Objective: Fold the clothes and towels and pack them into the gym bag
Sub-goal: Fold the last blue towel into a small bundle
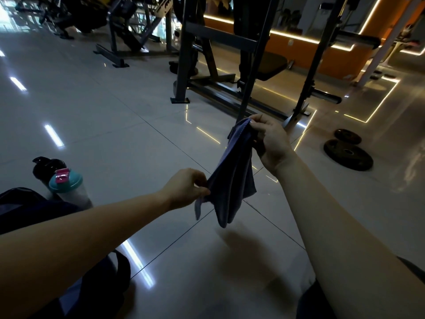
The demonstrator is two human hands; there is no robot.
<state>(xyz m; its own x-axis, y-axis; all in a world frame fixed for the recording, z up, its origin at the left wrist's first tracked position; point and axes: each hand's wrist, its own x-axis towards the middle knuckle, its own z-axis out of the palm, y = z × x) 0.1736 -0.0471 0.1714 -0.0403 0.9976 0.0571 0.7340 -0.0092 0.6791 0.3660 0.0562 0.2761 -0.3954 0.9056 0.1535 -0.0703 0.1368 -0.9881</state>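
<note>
Holding the small blue towel (232, 173) up in the air over the tiled floor (115, 125), I have it pinched at two places: my right hand (271, 141) grips its top edge between thumb and fingertips, closed tight on the cloth, and my left hand (186, 188) nips a lower corner between thumb and forefinger, the other fingers curled in. Between my two grips the towel hangs slack and bunched, its loose folds drooping below my left fingers and not touching the floor. I judge this to be the folding step, at its start: the cloth is gathered, not yet spread flat or halved. The gym bag (30, 208) lies down by my left forearm, dark, and I cannot tell from here whether its mouth is open. Two shaker bottles (66, 183) stand just beyond it, further from me than the bag and well left of my left fingers. Out past my right fingers stands the frame of a weight rack (184, 54), with weight plates (348, 154) on the floor to the right of that hand. The next move, as I see it, calls for drawing my hands apart to pull the towel taut so the edges show, then bringing corner to corner. The risk is a lopsided fold, since my left fingers hold a crumpled bit, not a clean corner.
</note>
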